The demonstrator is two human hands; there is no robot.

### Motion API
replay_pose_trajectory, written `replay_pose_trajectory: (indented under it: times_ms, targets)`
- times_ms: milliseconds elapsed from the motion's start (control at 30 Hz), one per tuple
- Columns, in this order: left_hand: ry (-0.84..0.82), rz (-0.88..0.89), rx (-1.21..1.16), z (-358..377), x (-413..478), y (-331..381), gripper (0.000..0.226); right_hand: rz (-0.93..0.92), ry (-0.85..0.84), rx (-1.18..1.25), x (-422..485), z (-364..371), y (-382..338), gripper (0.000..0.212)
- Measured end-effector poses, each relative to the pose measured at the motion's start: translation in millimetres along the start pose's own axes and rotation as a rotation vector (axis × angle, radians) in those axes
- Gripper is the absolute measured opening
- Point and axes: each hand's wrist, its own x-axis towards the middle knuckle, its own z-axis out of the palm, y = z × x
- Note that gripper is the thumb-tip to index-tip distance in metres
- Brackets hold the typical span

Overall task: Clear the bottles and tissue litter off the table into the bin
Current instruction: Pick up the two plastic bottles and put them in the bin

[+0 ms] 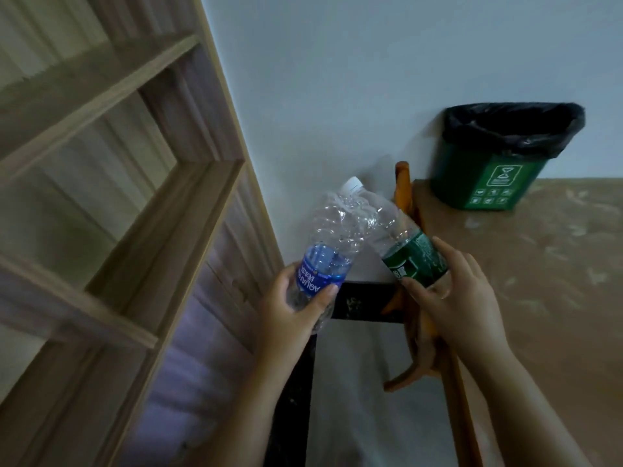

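My left hand (293, 308) grips a crumpled clear bottle with a blue label (325, 251), its body pointing up and to the right. My right hand (451, 294) holds a clear bottle with a green label (404, 244) and a white cap, tilted up to the left. The two bottles cross and touch near their upper ends. The green bin (488, 176), lined with a black bag, stands on the brown table (556, 264) against the wall, up and to the right of both hands. No tissue is in sight.
A tall wooden shelf unit (111, 197) fills the left side. An orange wooden chair part (404, 190) rises at the table's left edge. A dark strip (364, 301) runs below the bottles. The white wall (337, 79) lies behind.
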Motion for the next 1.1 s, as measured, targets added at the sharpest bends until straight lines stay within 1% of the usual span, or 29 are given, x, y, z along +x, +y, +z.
replay_pose_trajectory:
  times_ms: [100, 200, 333, 467, 533, 600, 700, 767, 867, 1100]
  targets:
    - [-0.043, -0.001, -0.024, 17.6, 31.4, -12.7, 0.039, 0.06, 0.021, -0.038, 15.7, -2.8, 12.3, 0.068]
    - [-0.103, 0.016, -0.013, 36.0, 66.0, -25.0, 0.048, 0.125, 0.037, -0.082, 31.1, -1.9, 24.2, 0.068]
    - [-0.169, 0.043, 0.008, 58.9, 122.3, -39.0, 0.051, 0.204, 0.075, -0.129, 57.4, 7.6, 35.5, 0.069]
    - [-0.24, 0.193, 0.076, 67.1, 187.4, -37.2, 0.048, 0.276, 0.138, -0.166, 103.9, 28.0, 37.0, 0.069]
    - [-0.23, 0.298, 0.133, 67.3, 222.9, -32.7, 0.051, 0.296, 0.146, -0.179, 134.8, 41.0, 32.4, 0.068]
    - [-0.208, 0.393, 0.188, 67.7, 258.6, -31.3, 0.058, 0.301, 0.16, -0.198, 166.6, 53.6, 27.1, 0.068]
    - [-0.211, 0.507, 0.255, 69.9, 305.6, -33.4, 0.058, 0.31, 0.217, -0.221, 201.9, 69.6, 17.5, 0.069]
    - [-0.231, 0.545, 0.272, 75.7, 330.4, -33.8, 0.061, 0.316, 0.263, -0.214, 215.3, 76.0, 12.5, 0.069]
    - [-0.266, 0.566, 0.273, 89.1, 357.2, -31.7, 0.063, 0.355, 0.274, -0.241, 224.7, 79.6, 17.7, 0.069]
    - [-0.34, 0.645, 0.268, 125.8, 396.6, -21.4, 0.063, 0.381, 0.388, -0.335, 259.3, 60.6, 45.8, 0.068]
